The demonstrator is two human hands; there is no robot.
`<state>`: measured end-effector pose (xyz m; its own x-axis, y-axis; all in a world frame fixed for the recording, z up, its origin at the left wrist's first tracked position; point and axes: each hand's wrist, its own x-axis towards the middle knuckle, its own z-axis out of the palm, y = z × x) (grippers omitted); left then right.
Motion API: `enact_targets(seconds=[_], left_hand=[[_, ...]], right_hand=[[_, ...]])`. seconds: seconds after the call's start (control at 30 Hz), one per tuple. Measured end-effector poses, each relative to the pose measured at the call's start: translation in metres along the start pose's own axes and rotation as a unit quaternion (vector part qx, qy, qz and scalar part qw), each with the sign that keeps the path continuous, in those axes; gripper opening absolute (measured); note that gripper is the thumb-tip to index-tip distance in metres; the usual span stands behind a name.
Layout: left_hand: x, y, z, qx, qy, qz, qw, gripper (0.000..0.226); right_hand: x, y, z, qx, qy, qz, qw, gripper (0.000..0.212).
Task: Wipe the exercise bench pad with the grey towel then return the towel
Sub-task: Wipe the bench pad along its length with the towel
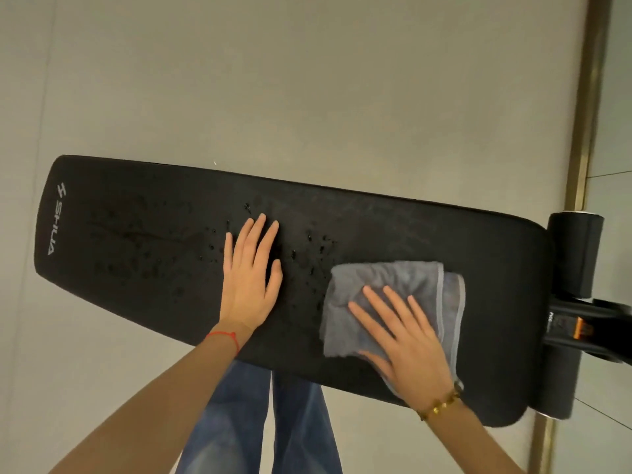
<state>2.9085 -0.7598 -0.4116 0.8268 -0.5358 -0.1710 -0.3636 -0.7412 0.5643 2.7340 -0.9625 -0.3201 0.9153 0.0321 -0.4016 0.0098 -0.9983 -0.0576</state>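
The grey towel (396,302), folded, is pressed flat under the released right hand (407,340) near the bench pad's (376,213) right end, while the pad, long axis left-right, is steadied mid-length by the flat, released left hand (249,275) beside unwiped droplets (307,248).

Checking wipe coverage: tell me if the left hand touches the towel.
Apart. The head view shows the left hand flat on the pad, with bare wet pad between it and the towel.
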Motion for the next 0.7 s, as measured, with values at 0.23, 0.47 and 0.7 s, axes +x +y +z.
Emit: enact_targets(seconds=[0.23, 0.47, 0.7], left_hand=[[-0.043, 0.003, 0.009, -0.004, 0.003, -0.036, 0.999, 0.055], [-0.049, 0.002, 0.025, -0.014, 0.016, -0.063, 0.998, 0.055], [-0.049, 0.000, 0.031, -0.004, 0.047, -0.060, 0.997, 0.054]], right_hand=[[0.137, 0.037, -0.033, 0.014, 0.094, 0.164, 0.982, 0.063], [-0.015, -0.026, 0.020, -0.035, 0.025, -0.008, 0.999, 0.073], [0.059, 0.032, -0.009, -0.026, 0.088, 0.085, 0.992, 0.063]])
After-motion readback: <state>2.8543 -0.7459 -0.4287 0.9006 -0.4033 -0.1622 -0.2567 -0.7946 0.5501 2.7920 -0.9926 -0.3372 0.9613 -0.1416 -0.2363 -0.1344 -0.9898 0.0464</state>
